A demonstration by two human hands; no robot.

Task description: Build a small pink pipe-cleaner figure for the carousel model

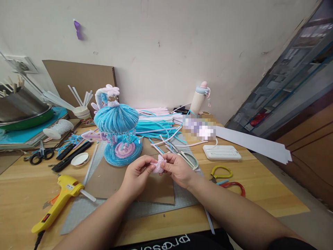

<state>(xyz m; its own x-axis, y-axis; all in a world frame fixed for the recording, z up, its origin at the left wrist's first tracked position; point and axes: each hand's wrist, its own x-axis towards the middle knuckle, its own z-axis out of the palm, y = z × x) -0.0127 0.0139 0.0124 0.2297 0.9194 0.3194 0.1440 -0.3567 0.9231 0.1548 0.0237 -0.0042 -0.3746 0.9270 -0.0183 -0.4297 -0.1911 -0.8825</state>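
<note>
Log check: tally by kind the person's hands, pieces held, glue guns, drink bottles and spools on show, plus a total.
Hands: 2 (left hand, right hand)
Pieces held: 1 (pale pink piece)
Glue gun: 1
Drink bottle: 1
Spool: 1
Total: 6

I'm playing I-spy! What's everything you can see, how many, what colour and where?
Table: 1, brown, foreground
Fuzzy piece: 1, pale pink, front centre
Fuzzy model: 1, blue and pink, left
Fuzzy stems: many, blue, pink, white, middle
Cardboard: at least 2, brown, centre and against wall
Glue gun: 1, yellow, left
Scissors: 1, black, left
Looped tool: 1, pale, centre
Looped handles: 2, yellow and red, right
Bottle: 1, cream, by wall
Flat device: 1, white, right
Paper cup: 1, whitish, left
Pot: 1, silver, left
Left hand: 1, bare, on fuzzy piece
Right hand: 1, bare, likewise
</note>
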